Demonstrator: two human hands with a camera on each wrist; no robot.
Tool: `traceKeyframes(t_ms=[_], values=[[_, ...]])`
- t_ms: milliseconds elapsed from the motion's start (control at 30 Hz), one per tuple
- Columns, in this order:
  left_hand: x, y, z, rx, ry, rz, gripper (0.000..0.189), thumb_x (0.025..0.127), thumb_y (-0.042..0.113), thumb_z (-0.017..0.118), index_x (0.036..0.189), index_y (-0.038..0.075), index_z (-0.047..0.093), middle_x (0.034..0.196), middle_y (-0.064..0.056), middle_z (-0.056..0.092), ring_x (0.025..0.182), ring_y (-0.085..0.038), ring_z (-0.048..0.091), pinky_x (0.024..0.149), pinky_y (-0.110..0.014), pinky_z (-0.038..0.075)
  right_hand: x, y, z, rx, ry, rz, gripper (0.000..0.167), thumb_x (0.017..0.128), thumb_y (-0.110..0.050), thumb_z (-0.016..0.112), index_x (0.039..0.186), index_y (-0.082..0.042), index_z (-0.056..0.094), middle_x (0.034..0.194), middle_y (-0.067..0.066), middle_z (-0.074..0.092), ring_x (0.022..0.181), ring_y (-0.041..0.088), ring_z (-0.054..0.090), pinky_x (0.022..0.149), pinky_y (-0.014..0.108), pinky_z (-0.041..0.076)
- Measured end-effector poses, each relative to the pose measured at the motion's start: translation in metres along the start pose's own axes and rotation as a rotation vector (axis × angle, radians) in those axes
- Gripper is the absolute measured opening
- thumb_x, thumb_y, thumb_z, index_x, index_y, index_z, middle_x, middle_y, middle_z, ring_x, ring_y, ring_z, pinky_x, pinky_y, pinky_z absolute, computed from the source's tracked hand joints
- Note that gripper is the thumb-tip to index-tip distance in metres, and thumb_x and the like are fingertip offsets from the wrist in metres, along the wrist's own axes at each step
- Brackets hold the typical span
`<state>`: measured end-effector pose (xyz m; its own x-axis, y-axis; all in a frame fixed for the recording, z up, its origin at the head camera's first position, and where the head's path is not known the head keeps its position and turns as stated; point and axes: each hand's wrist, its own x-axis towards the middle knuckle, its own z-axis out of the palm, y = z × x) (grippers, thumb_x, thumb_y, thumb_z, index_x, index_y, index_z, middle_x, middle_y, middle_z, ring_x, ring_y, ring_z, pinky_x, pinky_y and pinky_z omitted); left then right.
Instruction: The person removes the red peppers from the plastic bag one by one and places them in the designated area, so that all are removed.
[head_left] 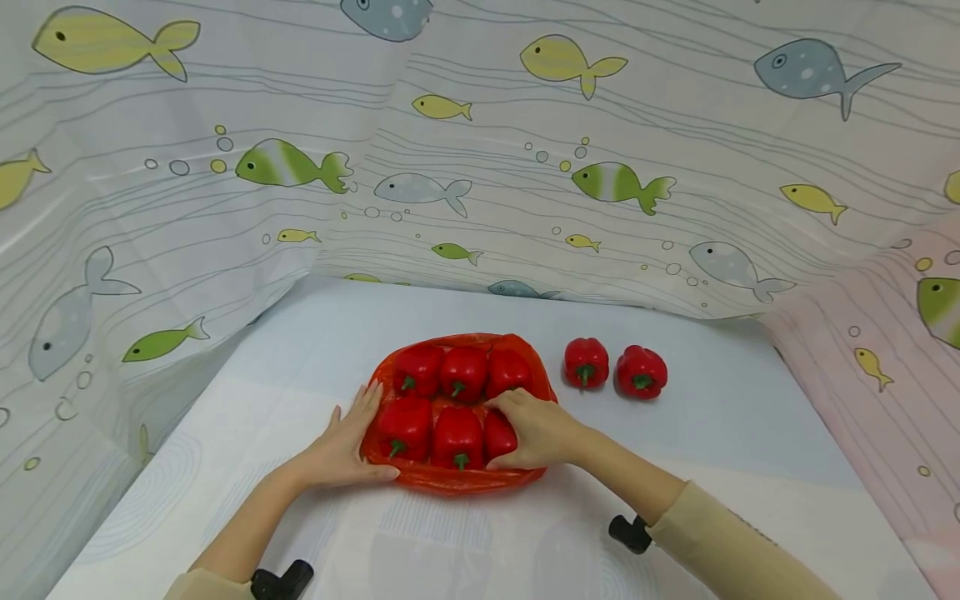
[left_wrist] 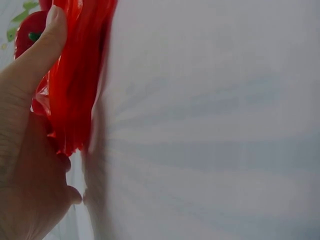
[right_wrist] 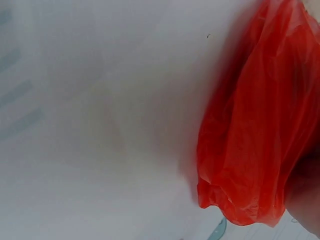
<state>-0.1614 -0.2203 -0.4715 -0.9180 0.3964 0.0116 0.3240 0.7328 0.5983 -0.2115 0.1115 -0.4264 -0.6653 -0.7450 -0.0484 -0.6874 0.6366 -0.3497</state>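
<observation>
A red plastic bag (head_left: 450,482) lies with its mouth open upward in the middle of the table, its rim spread around several red bell peppers (head_left: 458,437) set in two rows. At the bag's left side rests my left hand (head_left: 345,442), fingers spread along the edge and thumb at the front rim. My right hand (head_left: 538,429) reaches over the right side and grips the front-right bell pepper (head_left: 498,435), partly hiding it. In the left wrist view the left thumb lies against the crumpled bag (left_wrist: 77,80). The right wrist view shows mostly the bag's side (right_wrist: 255,135).
Two more red bell peppers, one nearer (head_left: 587,363) and one farther right (head_left: 641,372), stand outside the bag on the white patterned tabletop (head_left: 720,433). Fish-printed sheets (head_left: 480,150) hang behind and at both sides of the table.
</observation>
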Motion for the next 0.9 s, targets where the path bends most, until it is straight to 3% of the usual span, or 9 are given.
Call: traceKeyframes(t_ms=[267,567,900], values=[[0.000,0.000,0.000,-0.005,0.003,0.002,0.121,0.072,0.055,0.076,0.151,-0.007,0.009,0.159,-0.022,0.005,0.144,-0.042,-0.002,0.103,-0.073,-0.004,-0.001,-0.003,-0.001,0.028,-0.010,0.014,0.085,0.073,-0.050,0.079,0.138,-0.008,0.045,0.130,0.004,0.053,0.119,0.017,0.048,0.086,0.037,0.053],[0.000,0.000,0.000,-0.004,0.003,0.001,0.121,0.072,0.055,0.076,0.151,-0.006,0.009,0.159,-0.022,0.004,0.144,-0.043,-0.002,0.103,-0.073,-0.004,-0.002,0.001,-0.013,0.090,0.132,0.025,0.084,0.070,-0.045,0.083,0.136,-0.009,0.046,0.133,0.003,0.049,0.122,0.017,0.045,0.086,0.035,0.053],[0.000,0.000,0.001,0.000,0.005,0.000,0.122,0.071,0.056,0.077,0.151,-0.007,0.009,0.159,-0.022,0.004,0.144,-0.044,-0.002,0.102,-0.074,-0.004,-0.005,0.003,-0.021,0.188,0.286,-0.034,0.082,0.068,-0.039,0.086,0.133,-0.011,0.046,0.126,-0.003,0.049,0.118,0.013,0.046,0.080,0.032,0.055]])
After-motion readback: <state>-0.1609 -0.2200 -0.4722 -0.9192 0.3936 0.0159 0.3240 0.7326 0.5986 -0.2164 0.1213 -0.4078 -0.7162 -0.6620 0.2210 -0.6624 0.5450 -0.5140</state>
